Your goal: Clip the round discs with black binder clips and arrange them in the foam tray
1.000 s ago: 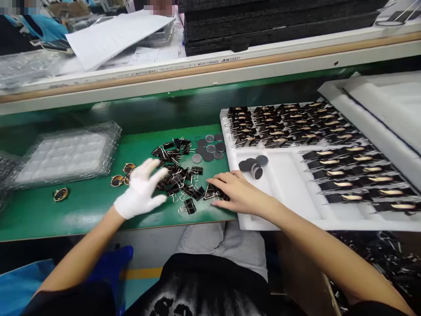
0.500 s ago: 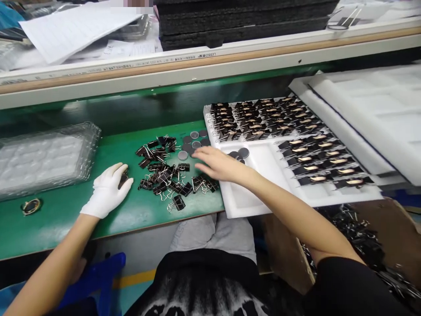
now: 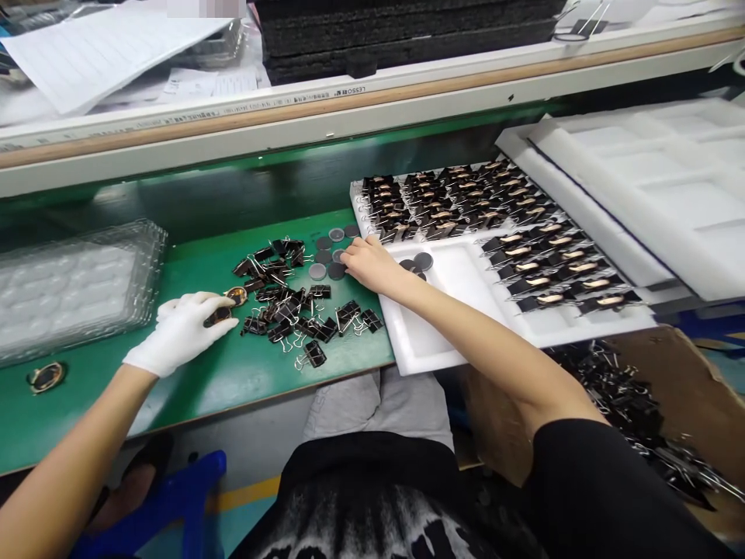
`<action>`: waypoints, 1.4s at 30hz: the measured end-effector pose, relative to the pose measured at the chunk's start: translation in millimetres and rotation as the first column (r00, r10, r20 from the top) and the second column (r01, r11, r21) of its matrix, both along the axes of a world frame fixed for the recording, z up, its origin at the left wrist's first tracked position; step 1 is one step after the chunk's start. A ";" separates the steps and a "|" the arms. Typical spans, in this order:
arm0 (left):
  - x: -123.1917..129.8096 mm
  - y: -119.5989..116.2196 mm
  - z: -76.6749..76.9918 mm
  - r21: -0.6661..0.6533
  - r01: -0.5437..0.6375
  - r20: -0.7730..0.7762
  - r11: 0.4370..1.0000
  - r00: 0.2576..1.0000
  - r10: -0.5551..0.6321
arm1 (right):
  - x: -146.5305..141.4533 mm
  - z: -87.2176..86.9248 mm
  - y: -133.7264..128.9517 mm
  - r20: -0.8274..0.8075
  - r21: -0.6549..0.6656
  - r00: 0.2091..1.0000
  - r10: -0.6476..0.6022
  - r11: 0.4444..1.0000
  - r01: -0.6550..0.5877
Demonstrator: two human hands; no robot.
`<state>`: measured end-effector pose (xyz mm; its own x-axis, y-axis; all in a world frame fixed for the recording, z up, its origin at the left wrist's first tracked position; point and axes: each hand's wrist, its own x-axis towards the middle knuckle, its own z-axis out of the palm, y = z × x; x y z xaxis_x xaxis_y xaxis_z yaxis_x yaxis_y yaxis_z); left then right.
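Observation:
My left hand (image 3: 185,330), in a white glove, pinches a dark round part with a gold-coloured rim (image 3: 219,315) above the green table. Just beyond its fingertips lies a similar gold-rimmed round part (image 3: 237,295). My bare right hand (image 3: 368,265) has its fingers bent together on a grey disc (image 3: 338,256), which they partly cover. More grey discs (image 3: 317,271) lie around it. Between my hands is a loose heap of black binder clips (image 3: 288,309) with silver handles.
A white foam tray (image 3: 401,353) at the right holds rows of clipped parts (image 3: 538,281) and a few discs (image 3: 423,261). Clear plastic trays (image 3: 75,287) are stacked at left, near another gold-rimmed part (image 3: 46,377). Foam trays (image 3: 657,186) lean behind; a cardboard box (image 3: 687,388) of clips stands below.
My left hand has lifted slightly and shows the round part it holds, with another one uncovered beside it. My right hand's fingers have gone from spread to bent together at the discs.

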<state>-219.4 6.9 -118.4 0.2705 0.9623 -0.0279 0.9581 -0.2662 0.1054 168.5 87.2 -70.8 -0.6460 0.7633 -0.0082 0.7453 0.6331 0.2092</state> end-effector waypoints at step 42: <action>59.5 22.6 50.7 -0.038 0.096 0.723 0.995 0.689 -0.039 | 33.7 22.4 -116.2 -0.779 -0.627 0.125 -0.615 0.759 -0.176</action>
<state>-159.9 29.5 -67.7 0.2990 0.9440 0.1396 0.5591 -0.2919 0.7760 202.2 -29.1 -48.4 -0.2229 0.9745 0.0243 0.1864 0.0671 -0.9802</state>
